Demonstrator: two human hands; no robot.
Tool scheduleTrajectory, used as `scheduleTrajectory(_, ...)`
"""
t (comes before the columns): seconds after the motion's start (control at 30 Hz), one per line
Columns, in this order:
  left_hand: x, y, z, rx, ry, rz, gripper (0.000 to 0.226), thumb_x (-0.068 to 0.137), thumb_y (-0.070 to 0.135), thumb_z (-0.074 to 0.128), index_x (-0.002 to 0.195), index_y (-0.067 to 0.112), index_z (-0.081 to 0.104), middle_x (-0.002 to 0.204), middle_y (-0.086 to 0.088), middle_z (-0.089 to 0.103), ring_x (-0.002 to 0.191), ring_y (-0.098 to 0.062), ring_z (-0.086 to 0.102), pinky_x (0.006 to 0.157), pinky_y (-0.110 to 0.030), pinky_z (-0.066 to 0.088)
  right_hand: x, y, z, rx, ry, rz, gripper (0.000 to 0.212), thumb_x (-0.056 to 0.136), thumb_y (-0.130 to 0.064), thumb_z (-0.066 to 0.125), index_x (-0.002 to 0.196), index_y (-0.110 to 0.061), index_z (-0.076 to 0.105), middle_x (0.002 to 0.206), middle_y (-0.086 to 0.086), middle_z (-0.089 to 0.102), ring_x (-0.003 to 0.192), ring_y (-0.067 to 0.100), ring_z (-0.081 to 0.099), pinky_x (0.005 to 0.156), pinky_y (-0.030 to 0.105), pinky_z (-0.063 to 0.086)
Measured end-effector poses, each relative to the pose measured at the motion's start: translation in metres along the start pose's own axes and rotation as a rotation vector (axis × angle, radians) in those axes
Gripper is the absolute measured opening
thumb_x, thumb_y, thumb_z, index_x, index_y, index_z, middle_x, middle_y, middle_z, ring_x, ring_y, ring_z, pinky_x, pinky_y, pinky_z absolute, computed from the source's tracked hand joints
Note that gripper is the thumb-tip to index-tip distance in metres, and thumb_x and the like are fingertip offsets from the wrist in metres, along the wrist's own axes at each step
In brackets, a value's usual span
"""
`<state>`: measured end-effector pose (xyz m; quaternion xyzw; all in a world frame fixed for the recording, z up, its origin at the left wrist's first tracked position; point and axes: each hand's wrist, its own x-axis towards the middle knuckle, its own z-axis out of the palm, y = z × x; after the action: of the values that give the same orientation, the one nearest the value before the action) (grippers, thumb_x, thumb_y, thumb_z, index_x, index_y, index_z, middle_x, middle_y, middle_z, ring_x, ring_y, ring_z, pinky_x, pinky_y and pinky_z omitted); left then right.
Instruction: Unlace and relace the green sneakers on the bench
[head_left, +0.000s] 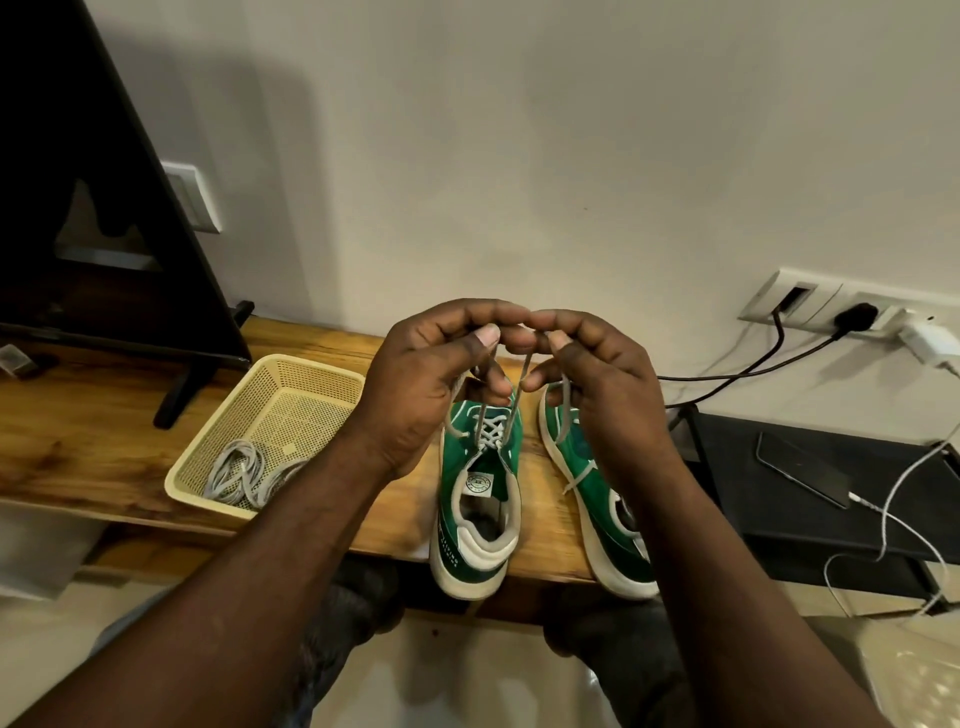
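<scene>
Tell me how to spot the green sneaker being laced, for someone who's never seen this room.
On the wooden bench against the wall, two green sneakers stand at its right end. The sneaker being laced is the one nearer the cream basket. Unlike the other sneaker, its grey lace rises from the eyelets into the left hand and right hand.

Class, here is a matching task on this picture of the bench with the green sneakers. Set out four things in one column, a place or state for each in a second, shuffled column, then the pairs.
1. laced sneaker
2. cream basket
3. phone
4. white charger

A. lies on the black stand
B. plugged into the wall socket
C. holds coiled grey cables
D. its lace is pinched by the left hand and right hand

Pairs: 1-D, 2-C, 3-A, 4-B.
</scene>
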<state>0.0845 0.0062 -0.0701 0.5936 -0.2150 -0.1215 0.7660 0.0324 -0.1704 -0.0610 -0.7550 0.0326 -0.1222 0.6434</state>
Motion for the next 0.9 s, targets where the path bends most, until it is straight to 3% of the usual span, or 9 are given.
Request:
scheduleTrajectory(0.17, 0.003, -0.003, 0.002, 0.094, 0.071, -0.021, 0.03, 0.106, 0.001, 0.05, 0.123, 0.012, 0.073, 0.101, -0.003, 0.076, 0.075, -0.021, 0.068, 0.071, -0.034, 0.059, 0.001, -0.001, -0.003, -0.14, -0.011, 0.001, 0.024, 0.108, -0.012, 0.049, 0.12, -0.023, 0.067, 0.097, 0.001, 0.079, 0.075, 0.02, 0.073, 0.064, 0.024, 0.052)
scheduleTrajectory(0.27, 0.01, -0.021, -0.01, 0.581, 0.306, -0.072, 0.032, 0.101, 0.011, 0.063, 0.127, 0.029, 0.071, 0.121, 0.011, 0.069, 0.096, -0.016, 0.072, 0.081, -0.033, 0.058, 0.007, 0.02, -0.013, -0.609, 0.092, 0.069, 0.01, 0.101, -0.025, 0.065, 0.108, -0.03, 0.061, 0.076, -0.004, 0.077, 0.063, 0.012, 0.071, 0.06, 0.033, 0.058)
scheduleTrajectory(0.33, 0.012, -0.03, -0.021, 0.869, 0.311, -0.184, 0.034, 0.094, 0.023, 0.073, 0.127, 0.032, 0.069, 0.126, 0.013, 0.064, 0.103, -0.015, 0.068, 0.085, -0.031, 0.052, 0.008, 0.03, -0.017, -0.742, 0.122, 0.143, 0.013, 0.095, -0.035, 0.073, 0.094, -0.027, 0.063, 0.071, -0.002, 0.074, 0.064, 0.012, 0.069, 0.065, 0.036, 0.059)
scheduleTrajectory(0.43, 0.01, -0.033, -0.021, 0.785, 0.129, -0.191, 0.037, 0.086, 0.024, 0.082, 0.12, 0.035, 0.072, 0.116, 0.019, 0.068, 0.091, -0.005, 0.068, 0.082, -0.03, 0.055, 0.007, 0.028, -0.016, -0.439, -0.022, 0.235, 0.009, 0.1, -0.026, 0.071, 0.095, -0.018, 0.071, 0.078, 0.002, 0.078, 0.059, 0.006, 0.064, 0.058, 0.027, 0.051)
scheduleTrajectory(0.53, 0.008, -0.031, -0.008, 0.747, -0.048, -0.055, 0.045, 0.086, 0.018, 0.083, 0.126, 0.036, 0.071, 0.116, 0.02, 0.068, 0.078, 0.007, 0.063, 0.072, -0.015, 0.049, 0.007, 0.023, -0.008, -0.237, -0.208, 0.224, 0.009, 0.105, -0.015, 0.061, 0.106, -0.011, 0.07, 0.087, 0.009, 0.078, 0.065, 0.018, 0.065, 0.062, 0.028, 0.052)
scheduleTrajectory(0.6, 0.01, -0.032, -0.004, 0.733, -0.034, -0.059, 0.031, 0.09, 0.02, 0.08, 0.117, 0.036, 0.076, 0.102, 0.016, 0.073, 0.078, 0.006, 0.066, 0.07, -0.015, 0.049, 0.008, 0.024, -0.006, -0.219, -0.164, 0.186, 0.006, 0.103, -0.015, 0.064, 0.105, -0.011, 0.067, 0.085, 0.01, 0.077, 0.066, 0.019, 0.065, 0.063, 0.033, 0.053)
scheduleTrajectory(0.7, 0.012, -0.035, -0.007, 0.774, 0.027, -0.082, 0.009, 0.091, 0.025, 0.08, 0.092, 0.034, 0.076, 0.08, 0.012, 0.072, 0.071, 0.002, 0.066, 0.065, -0.021, 0.049, 0.008, 0.022, -0.012, -0.168, -0.108, 0.177, 0.009, 0.101, -0.016, 0.068, 0.105, -0.009, 0.067, 0.083, 0.01, 0.077, 0.059, 0.009, 0.06, 0.055, 0.022, 0.047)
scheduleTrajectory(0.9, 0.02, -0.043, -0.015, 0.894, 0.134, -0.147, 0.009, 0.095, 0.027, 0.076, 0.088, 0.032, 0.071, 0.083, 0.013, 0.07, 0.079, -0.008, 0.067, 0.071, -0.031, 0.055, 0.009, 0.026, -0.02, 0.241, -0.175, 0.147, 0.019, 0.101, -0.018, 0.06, 0.11, -0.007, 0.072, 0.09, 0.011, 0.072, 0.063, 0.017, 0.056, 0.056, 0.026, 0.039)
